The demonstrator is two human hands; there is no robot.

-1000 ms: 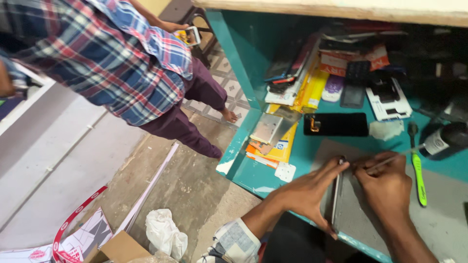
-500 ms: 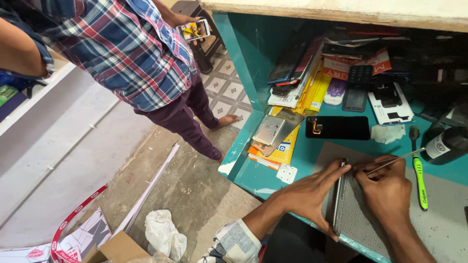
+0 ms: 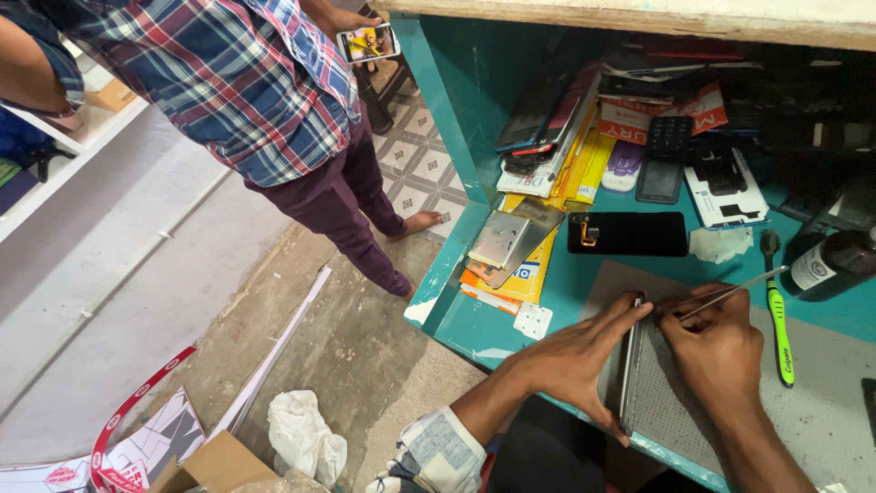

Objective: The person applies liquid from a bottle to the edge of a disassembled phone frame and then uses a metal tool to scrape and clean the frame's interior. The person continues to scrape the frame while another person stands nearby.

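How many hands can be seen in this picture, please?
3: the left hand and right hand on the upright phone; a bystander's hand holds another phone. Others may be hidden.

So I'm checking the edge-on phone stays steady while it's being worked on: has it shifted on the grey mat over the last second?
No. The phone stands on edge at the same spot on the grey mat, still below the black screen panel.

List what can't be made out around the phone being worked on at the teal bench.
- Phone, head view: held on edge, so only its thin side shows; the left hand covers one face.
- Tweezers: the tip is hidden where the right hand meets the phone.
- Dark bottle: cut off by the right edge.
- Shelf clutter at the back: too shadowed to sort out.
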